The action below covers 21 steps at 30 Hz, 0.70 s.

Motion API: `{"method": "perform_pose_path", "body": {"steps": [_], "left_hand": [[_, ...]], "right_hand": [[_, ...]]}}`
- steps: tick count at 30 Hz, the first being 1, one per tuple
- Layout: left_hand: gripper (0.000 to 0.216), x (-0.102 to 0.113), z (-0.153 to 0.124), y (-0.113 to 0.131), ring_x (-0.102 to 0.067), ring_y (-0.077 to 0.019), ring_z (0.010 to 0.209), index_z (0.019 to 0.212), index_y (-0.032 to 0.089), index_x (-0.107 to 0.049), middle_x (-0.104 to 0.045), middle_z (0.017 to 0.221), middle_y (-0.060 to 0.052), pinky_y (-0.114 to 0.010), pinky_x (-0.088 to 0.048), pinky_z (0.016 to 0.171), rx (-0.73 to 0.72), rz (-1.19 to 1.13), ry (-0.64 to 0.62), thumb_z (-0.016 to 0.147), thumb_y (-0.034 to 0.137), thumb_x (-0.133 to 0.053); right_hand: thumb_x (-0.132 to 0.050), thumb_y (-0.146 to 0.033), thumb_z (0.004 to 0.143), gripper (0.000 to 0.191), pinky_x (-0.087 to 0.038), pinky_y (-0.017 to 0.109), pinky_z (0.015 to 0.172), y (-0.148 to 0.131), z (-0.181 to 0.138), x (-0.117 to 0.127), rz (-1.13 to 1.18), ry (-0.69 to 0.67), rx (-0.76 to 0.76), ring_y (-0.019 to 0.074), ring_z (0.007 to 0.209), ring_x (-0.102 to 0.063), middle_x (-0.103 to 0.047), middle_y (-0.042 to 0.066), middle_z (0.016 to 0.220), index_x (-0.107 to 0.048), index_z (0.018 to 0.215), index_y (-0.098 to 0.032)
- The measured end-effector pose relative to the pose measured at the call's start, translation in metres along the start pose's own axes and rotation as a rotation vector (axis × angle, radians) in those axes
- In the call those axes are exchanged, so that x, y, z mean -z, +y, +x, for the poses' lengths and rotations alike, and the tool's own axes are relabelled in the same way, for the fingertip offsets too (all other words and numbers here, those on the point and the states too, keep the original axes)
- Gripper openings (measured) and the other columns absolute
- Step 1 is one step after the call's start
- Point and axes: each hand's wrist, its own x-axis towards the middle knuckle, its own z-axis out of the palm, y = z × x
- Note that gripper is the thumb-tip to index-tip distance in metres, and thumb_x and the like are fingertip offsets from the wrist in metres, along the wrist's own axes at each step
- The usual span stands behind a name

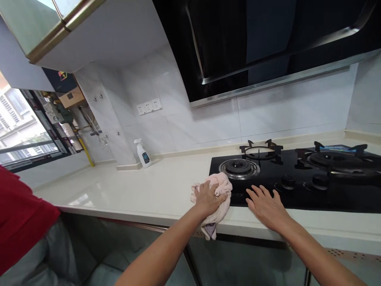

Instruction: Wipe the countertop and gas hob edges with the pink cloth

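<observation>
Under my left hand (207, 198) is a bunched pink cloth (222, 184), with my fingers curled into it. The cloth lies across the left front corner of the black gas cooktop (264, 198) and the countertop, and one end hangs over the counter's front edge. My right hand (266, 205) rests palm down at the cooktop's front edge, fingers spread and holding nothing. Just behind the cloth sits the left burner (239, 168), bare of its pan support. A black pan support (261, 152) stands behind it, at the cooktop's back edge.
The right burner (336, 161) has its support on, with two knobs (288, 182) nearby. A white spray bottle (143, 154) stands near the wall on the countertop (119, 186). Overhead hangs a black range hood (253, 43). A person in a red top (24, 218) is at the left.
</observation>
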Motion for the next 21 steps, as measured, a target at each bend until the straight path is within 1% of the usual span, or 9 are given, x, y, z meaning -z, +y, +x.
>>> {"method": "perform_pose_path", "body": {"steps": [3,7,16,21], "left_hand": [[0.069,-0.001,0.016,0.004,-0.035,-0.0391,0.145,0.144,0.035,-0.054,-0.036,0.162,-0.009,-0.063,-0.021,0.119,0.011,-0.007,-0.028,0.089,0.075,-0.044],[0.069,-0.004,0.04,0.007,-0.034,-0.0406,0.145,0.144,0.038,-0.052,-0.035,0.163,-0.008,-0.068,-0.02,0.117,0.058,0.003,-0.055,0.088,0.076,-0.042],[0.071,-0.019,0.097,0.006,-0.038,-0.04,0.142,0.143,0.038,-0.052,-0.039,0.159,-0.009,-0.068,-0.024,0.115,0.122,0.036,-0.02,0.088,0.079,-0.037],[0.07,-0.026,0.134,0.004,-0.036,-0.0398,0.143,0.146,0.037,-0.048,-0.037,0.16,-0.01,-0.07,-0.026,0.113,0.147,0.059,-0.027,0.09,0.077,-0.036]], "right_hand": [[-0.026,-0.038,0.102,0.056,-0.024,0.066,0.114,0.001,-0.001,-0.001,-0.021,0.001,0.001,0.0375,0.145,-0.035,-0.044,0.012,0.156,-0.053,0.148,-0.02],[-0.027,-0.038,0.102,0.055,-0.022,0.067,0.114,0.002,-0.001,-0.006,-0.024,0.013,0.0,0.0376,0.145,-0.035,-0.045,0.012,0.155,-0.053,0.148,-0.02],[-0.032,-0.036,0.102,0.051,-0.025,0.067,0.113,-0.003,-0.004,-0.002,-0.044,0.069,0.0,0.0383,0.143,-0.037,-0.049,0.012,0.153,-0.057,0.144,-0.022],[-0.037,-0.034,0.102,0.048,-0.025,0.069,0.113,-0.004,-0.003,-0.002,-0.041,0.056,-0.01,0.0401,0.144,-0.037,-0.048,0.011,0.153,-0.058,0.144,-0.024]]}}
